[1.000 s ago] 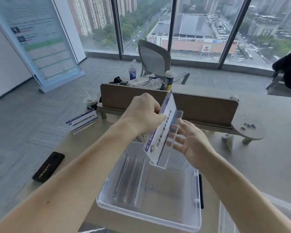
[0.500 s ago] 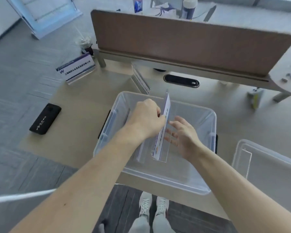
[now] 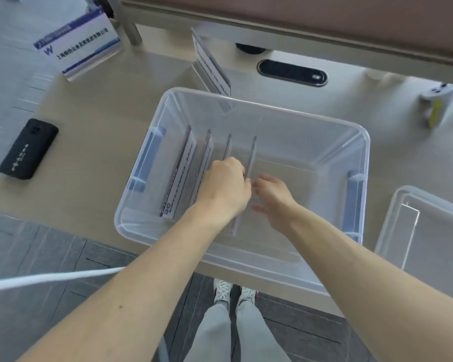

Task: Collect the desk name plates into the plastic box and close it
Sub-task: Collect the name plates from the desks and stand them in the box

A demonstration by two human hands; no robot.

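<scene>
A clear plastic box (image 3: pixel 361 142) stands open on the desk in front of me. Several acrylic name plates stand on edge inside it, along its left half. My left hand (image 3: pixel 226 186) is down in the box, fingers closed on the top edge of the rightmost name plate (image 3: pixel 252 159). My right hand (image 3: pixel 273 197) is beside it with fingers spread, touching the plate's right face. Two more name plates remain on the desk: one with a blue and white card (image 3: pixel 79 45) at far left, one (image 3: pixel 211 64) just behind the box.
The box's clear lid (image 3: pixel 429 231) lies on the desk to the right. A black phone (image 3: pixel 28 148) lies at left. A brown divider panel (image 3: pixel 324 19) runs along the back, with a black cable grommet (image 3: pixel 292 73) and a small white and yellow object (image 3: pixel 436 103) before it.
Both hands brought the name plate down from above the box into it, where it now stands on edge beside the others. My view tilted downward over the box.
</scene>
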